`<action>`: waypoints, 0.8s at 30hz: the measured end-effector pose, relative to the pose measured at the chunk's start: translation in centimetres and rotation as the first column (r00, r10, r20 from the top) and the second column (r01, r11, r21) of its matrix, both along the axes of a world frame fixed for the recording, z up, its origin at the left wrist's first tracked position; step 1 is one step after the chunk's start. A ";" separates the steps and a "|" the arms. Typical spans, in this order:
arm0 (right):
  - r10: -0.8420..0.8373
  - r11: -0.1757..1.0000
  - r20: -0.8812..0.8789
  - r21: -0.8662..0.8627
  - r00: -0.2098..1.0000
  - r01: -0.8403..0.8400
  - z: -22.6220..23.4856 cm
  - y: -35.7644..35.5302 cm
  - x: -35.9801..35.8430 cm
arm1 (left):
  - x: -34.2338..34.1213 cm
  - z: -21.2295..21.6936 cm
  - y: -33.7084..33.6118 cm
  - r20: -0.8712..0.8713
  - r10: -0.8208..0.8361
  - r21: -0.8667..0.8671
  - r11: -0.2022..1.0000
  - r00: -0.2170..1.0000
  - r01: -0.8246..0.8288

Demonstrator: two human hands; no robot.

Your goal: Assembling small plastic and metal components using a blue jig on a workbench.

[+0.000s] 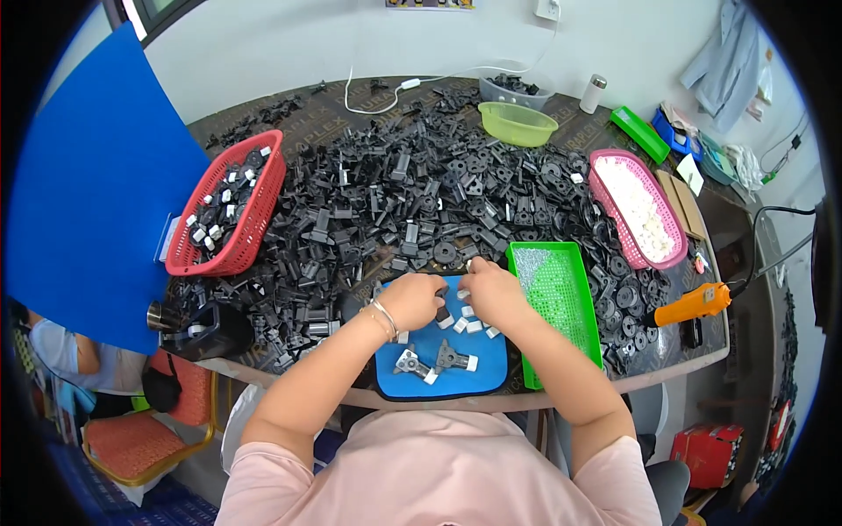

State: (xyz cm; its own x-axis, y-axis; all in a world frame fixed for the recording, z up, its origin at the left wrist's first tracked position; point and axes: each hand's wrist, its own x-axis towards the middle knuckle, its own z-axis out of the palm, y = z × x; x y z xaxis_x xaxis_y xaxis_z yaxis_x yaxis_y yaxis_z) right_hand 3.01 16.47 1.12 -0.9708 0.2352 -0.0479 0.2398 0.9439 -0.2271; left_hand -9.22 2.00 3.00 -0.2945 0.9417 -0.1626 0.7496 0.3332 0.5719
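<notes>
My left hand is closed over a blue mat, fingertips on a dark plastic part with a white end. Beside it, my right hand has its fingers curled together; what they pinch is mostly hidden. A small white block shows at its fingertips. Several more white blocks lie loose on the mat just below the hands. Nearer me, two dark grey brackets with white ends rest on the mat, a left one and a right one.
A large heap of black plastic parts covers the table beyond. A green tray stands right of the mat. Further out are a red basket of capped parts, a pink basket of white pieces, and an orange-handled tool.
</notes>
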 end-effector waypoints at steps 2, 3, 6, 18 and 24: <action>-0.022 1.000 -0.062 -0.017 0.998 0.021 0.8 0.2 0.7 | -0.2 -0.2 0.4 -0.183 0.025 -0.034 0.999 0.983 -0.031; -0.050 0.998 -0.113 -0.039 0.992 0.046 1.5 0.1 0.9 | -0.3 -0.3 0.6 -0.349 0.038 -0.067 0.996 0.936 -0.065; -0.057 0.967 -0.237 -0.254 0.970 -0.005 6.6 -2.3 2.2 | 0.2 -0.7 -0.2 -0.332 0.172 0.086 0.985 0.928 -0.152; 0.685 -0.256 -0.726 -0.315 0.058 -0.914 19.7 -21.1 3.7 | -2.0 -2.1 -1.7 -0.328 0.270 0.393 0.910 0.905 -0.129; 0.678 -0.197 -0.735 -0.181 -0.001 -0.964 17.9 -22.8 3.2 | -1.8 -1.5 -4.1 -0.303 0.248 0.392 0.913 0.920 -0.116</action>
State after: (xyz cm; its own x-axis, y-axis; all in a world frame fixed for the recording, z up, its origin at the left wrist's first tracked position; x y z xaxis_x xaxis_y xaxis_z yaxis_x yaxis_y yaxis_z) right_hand 6.21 -6.36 19.01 -0.2131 -0.7386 0.6396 -0.8489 -0.1841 -0.4955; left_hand -11.01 -2.09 1.49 -0.4415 0.8393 0.3173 0.8647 0.3037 0.4000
